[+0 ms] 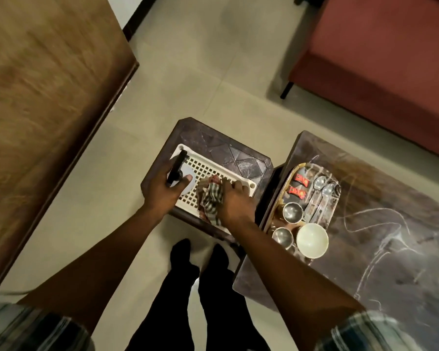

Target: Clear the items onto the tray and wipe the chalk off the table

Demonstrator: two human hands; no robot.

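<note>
My left hand (162, 191) grips a spray bottle (179, 171) with a black nozzle over the left end of a white perforated basket (211, 171) on a small dark stool (228, 153). My right hand (235, 202) is closed on a checked cloth (211, 198) at the basket's near edge. To the right, the dark table (390, 224) carries white chalk scribbles (380, 239). A tray (333, 196) at its left edge holds two red sachets (299, 184), two spoons (323, 186), two steel cups (292, 211) and a white bowl (312, 240).
A large wooden surface (48, 97) fills the left side. A red sofa (390, 59) stands at the back right on the tiled floor (213, 72). My legs (200, 287) stand between stool and table.
</note>
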